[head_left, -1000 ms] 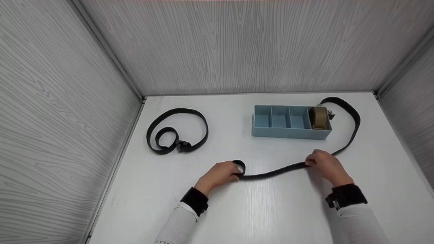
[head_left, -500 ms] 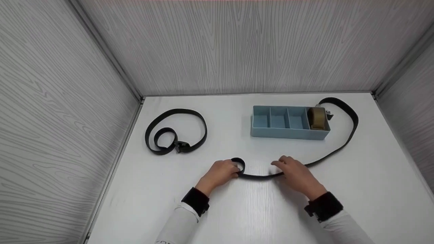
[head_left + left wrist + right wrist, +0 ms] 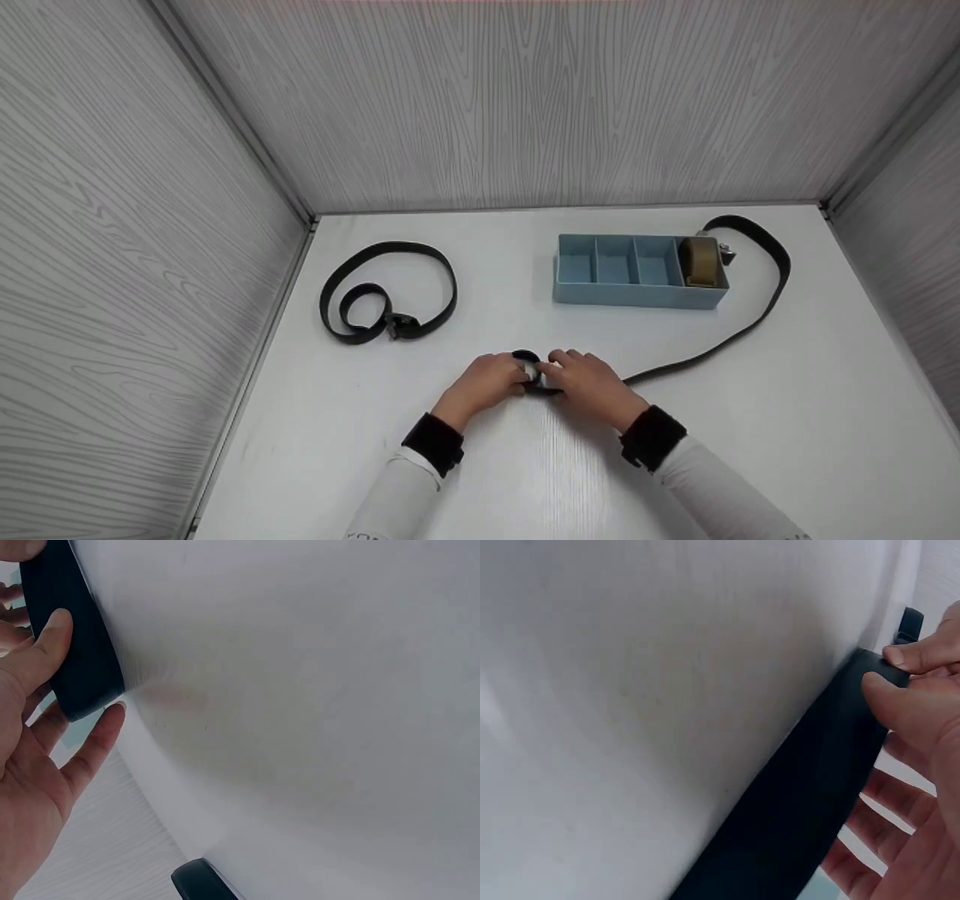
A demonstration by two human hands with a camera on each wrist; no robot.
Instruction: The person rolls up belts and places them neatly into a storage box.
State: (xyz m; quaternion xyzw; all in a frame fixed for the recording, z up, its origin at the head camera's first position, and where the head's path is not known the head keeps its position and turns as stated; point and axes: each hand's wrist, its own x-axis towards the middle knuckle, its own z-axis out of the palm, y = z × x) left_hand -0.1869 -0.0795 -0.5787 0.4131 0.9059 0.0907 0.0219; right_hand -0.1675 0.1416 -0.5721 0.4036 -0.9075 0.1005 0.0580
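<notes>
1. Head view: both hands meet near the front middle of the white worktop [image 3: 480,262]; the left hand [image 3: 487,381] and the right hand [image 3: 589,384] close from either side on the small rolled end of a long black belt [image 3: 529,367]; the roll sits between the fingertips of the two hands, which curl around it; the free length of the belt runs from under the right hand out to the right, then curves back past the right end of a blue divided tray [image 3: 637,279]; its buckle end lies just behind the tray's right corner; a tan rolled belt [image 3: 699,262] stands in the tray's rightmost compartment; a second black belt [image 3: 386,292] lies loosely coiled at the left of the worktop, well apart from the hands.

2. Left wrist view: the left hand [image 3: 37,757] holds the black roll [image 3: 79,652]; the thumb presses on its outer face and a finger touches its lower edge, so the fingers are curled on the belt; a dark rounded piece shows at the bottom edge, too cropped to tell what it is.

3. Right wrist view: the right hand [image 3: 919,765] pinches the belt [image 3: 810,795] near its top, thumb and forefinger closed on the strap's edge; the other fingers lie behind the strap; the strap stands on edge against the worktop.
</notes>
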